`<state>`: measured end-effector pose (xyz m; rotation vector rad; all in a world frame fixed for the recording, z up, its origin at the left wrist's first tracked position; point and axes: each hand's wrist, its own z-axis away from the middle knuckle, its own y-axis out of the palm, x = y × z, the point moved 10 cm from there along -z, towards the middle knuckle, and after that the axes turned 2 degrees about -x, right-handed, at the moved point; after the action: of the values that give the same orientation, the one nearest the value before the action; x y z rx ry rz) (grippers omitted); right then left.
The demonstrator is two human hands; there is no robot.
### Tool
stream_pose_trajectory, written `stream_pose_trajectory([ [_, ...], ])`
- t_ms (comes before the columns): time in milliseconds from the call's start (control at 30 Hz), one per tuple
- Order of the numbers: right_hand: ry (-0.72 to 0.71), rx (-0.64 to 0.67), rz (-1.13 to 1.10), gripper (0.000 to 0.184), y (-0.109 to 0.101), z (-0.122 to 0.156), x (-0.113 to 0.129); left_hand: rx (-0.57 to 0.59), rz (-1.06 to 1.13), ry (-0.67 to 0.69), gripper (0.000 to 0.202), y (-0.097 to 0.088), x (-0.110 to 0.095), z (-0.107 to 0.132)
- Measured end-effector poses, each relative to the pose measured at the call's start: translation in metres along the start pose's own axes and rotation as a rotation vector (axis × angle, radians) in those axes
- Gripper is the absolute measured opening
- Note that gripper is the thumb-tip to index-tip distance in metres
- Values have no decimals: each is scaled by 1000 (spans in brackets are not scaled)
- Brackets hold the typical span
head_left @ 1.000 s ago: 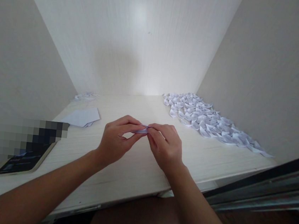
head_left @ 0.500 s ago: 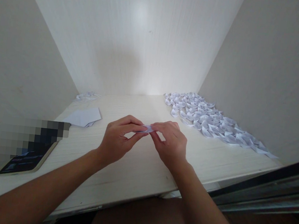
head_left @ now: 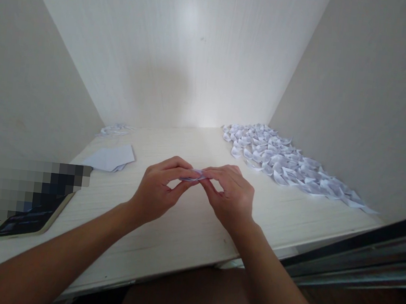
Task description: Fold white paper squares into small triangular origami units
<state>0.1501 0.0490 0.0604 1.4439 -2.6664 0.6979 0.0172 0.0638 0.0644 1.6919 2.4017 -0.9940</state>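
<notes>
My left hand (head_left: 157,188) and my right hand (head_left: 230,198) meet above the middle of the white desk (head_left: 188,223). Both pinch one small piece of white paper (head_left: 194,174) between thumb and fingers, held just above the desk top. Only a thin strip of the paper shows between the fingertips; its shape is mostly hidden.
A long pile of small folded white paper pieces (head_left: 281,162) lies along the right wall. Flat white paper sheets (head_left: 110,157) lie at the left, with a few paper scraps (head_left: 115,129) behind them. A dark phone (head_left: 33,211) rests at the left front. Walls close in three sides.
My right hand's fingers have shifted slightly along the small paper, closing further over it. Both hands stay at the same spot.
</notes>
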Motion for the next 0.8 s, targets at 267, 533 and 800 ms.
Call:
stream_pose_trajectory([
  [267,-43,-27,-16,10,-2,0,2,-21,-3,-2,11,-2,1,-1],
  [533,-22,29,-6,4,0,-1,-2,-24,-1,-17,9,-4,7,-1],
  [800,141,172,-72,10,15,7,-29,34,29,-62,5,2,20,1],
])
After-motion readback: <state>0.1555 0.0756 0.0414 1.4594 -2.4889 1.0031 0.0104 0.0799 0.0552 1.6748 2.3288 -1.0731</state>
